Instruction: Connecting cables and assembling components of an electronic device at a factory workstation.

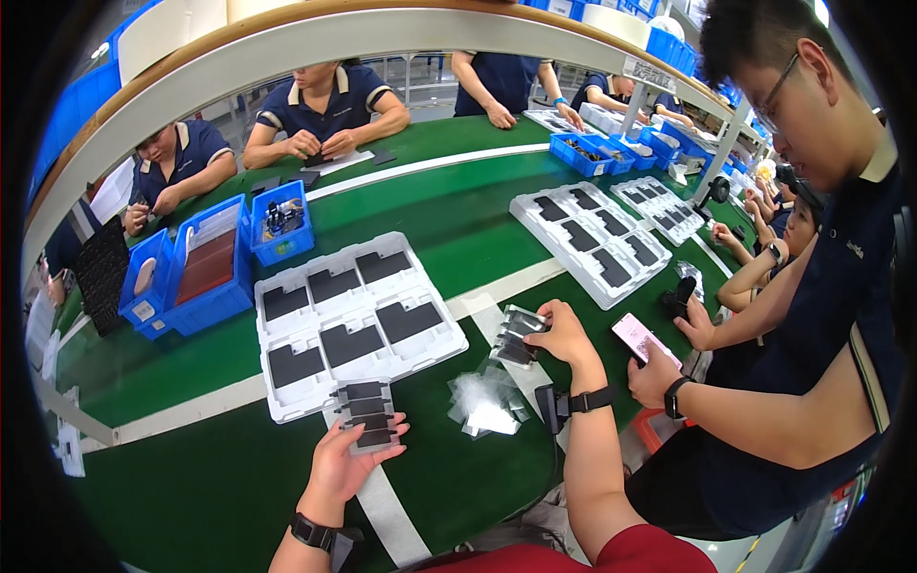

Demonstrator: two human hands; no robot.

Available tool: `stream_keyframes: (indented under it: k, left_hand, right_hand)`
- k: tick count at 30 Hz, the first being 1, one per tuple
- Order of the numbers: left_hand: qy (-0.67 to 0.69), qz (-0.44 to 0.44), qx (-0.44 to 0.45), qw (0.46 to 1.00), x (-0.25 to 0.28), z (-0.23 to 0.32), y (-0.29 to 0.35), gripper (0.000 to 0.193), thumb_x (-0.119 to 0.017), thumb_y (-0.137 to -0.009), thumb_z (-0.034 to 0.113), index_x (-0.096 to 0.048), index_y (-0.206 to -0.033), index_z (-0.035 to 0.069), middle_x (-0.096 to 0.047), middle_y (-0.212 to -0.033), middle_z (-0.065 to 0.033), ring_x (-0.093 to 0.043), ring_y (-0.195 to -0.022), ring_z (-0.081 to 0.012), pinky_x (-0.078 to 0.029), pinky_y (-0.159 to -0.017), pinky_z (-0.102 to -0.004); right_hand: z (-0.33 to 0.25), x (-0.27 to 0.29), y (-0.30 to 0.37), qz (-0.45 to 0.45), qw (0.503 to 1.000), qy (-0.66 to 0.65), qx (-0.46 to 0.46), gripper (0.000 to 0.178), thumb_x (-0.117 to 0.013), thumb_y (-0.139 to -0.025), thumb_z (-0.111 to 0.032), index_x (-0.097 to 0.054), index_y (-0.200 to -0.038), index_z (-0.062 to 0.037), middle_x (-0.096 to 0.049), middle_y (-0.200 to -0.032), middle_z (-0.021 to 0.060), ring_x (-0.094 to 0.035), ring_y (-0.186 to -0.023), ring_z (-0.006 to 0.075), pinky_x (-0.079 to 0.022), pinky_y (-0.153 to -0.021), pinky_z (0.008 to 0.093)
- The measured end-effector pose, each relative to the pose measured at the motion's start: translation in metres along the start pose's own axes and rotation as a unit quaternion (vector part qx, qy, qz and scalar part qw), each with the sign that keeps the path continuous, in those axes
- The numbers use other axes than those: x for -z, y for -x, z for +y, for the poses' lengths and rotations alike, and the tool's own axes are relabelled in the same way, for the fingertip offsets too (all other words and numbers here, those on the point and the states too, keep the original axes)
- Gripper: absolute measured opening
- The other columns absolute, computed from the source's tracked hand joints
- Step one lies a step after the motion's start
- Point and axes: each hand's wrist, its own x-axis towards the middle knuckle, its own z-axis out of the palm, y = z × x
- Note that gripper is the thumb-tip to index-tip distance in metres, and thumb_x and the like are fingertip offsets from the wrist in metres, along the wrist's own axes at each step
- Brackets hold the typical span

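In my left hand [355,454] is a clear sheet carrying several black rectangular strips [367,416], gripped between thumb and fingers. My right hand [565,334] reaches forward and pinches the edge of a similar sheet with black strips [517,336], which lies over the white band of the table. Between the two hands sits a loose heap of clear film pieces [485,401]. Just beyond my left hand, a white molded tray [458,346] holds several flat black notched pieces [351,345] in its compartments. Dark bands are on both my wrists.
A second white tray [604,298] stands at the far right. Blue bins [205,258] are at the left. Beside me on the right, a person [802,286] holds a phone [646,342] close to my right arm. A shelf beam [315,43] crosses above the green table [449,234].
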Motion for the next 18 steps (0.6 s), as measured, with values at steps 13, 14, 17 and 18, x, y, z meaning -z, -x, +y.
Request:
stream_keyframes:
  k: [13,14,17,18]
  left_hand:
    - [0.019,-0.076,-0.012,0.997,0.006,0.003,-0.001,0.039,-0.037,-0.087,0.007,-0.034,-0.124,-0.002,-0.046,-0.121,-0.0244,-0.048,-0.111,-0.0342,-0.043,-0.088,-0.0408]
    - [0.012,-0.085,-0.025,0.996,0.008,0.002,0.000,0.037,-0.037,-0.089,0.010,-0.035,-0.124,-0.002,-0.046,-0.121,-0.0230,-0.048,-0.111,-0.0325,-0.043,-0.089,-0.0402]
    - [-0.011,-0.069,-0.047,0.996,0.008,0.006,0.010,0.036,-0.037,-0.092,0.016,-0.035,-0.124,-0.001,-0.046,-0.121,-0.0217,-0.048,-0.111,-0.0308,-0.043,-0.089,-0.0399]
    - [-0.022,-0.063,-0.057,0.996,0.008,0.009,0.015,0.037,-0.036,-0.093,0.021,-0.036,-0.124,0.001,-0.046,-0.122,-0.0197,-0.049,-0.111,-0.0293,-0.043,-0.089,-0.0394]
  right_hand:
    - [-0.022,0.019,0.008,0.132,0.866,-0.482,0.004,0.027,-0.064,-0.071,0.003,-0.049,-0.091,-0.0057,-0.053,-0.072,0.0005,-0.055,-0.063,0.0093,-0.045,-0.052,0.0195]
    - [-0.040,0.020,0.016,0.083,0.853,-0.515,0.007,0.027,-0.064,-0.071,0.003,-0.049,-0.091,-0.0059,-0.054,-0.074,0.0004,-0.055,-0.063,0.0094,-0.045,-0.053,0.0194]
    - [-0.089,0.000,0.045,-0.118,0.843,-0.521,0.066,0.028,-0.065,-0.071,0.003,-0.050,-0.093,-0.0052,-0.056,-0.078,0.0021,-0.057,-0.064,0.0097,-0.046,-0.055,0.0197]
    - [-0.105,-0.009,0.057,-0.195,0.842,-0.500,0.061,0.030,-0.066,-0.070,0.004,-0.050,-0.093,-0.0042,-0.055,-0.078,0.0026,-0.057,-0.064,0.0094,-0.046,-0.056,0.0199]
